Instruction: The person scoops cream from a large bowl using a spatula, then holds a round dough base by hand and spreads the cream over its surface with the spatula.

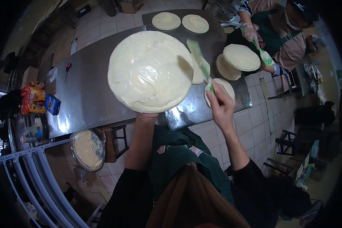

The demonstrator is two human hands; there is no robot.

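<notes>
A large round flat layer (148, 68), coated in glossy pale cream, is held up in front of me over the steel table. My left hand (146, 115) supports it from below; its fingers are hidden under the round. In my right hand (221, 102), the fingers are wrapped around the handle of a green spatula (199, 57). The blade is raised just beside the right edge of the round and smeared with cream. Behind the spatula, a smaller pale round (199, 70) lies partly covered on the table, and another round (227, 88) sits behind my right hand.
A co-worker (275, 41) at the upper right holds a cream-topped round (241, 57) and a green spatula (266, 58). Two rounds (166, 21) lie at the table's far end. Scissors (68, 69) lie on the steel table (85, 91). A bowl of cream (86, 149) stands lower left.
</notes>
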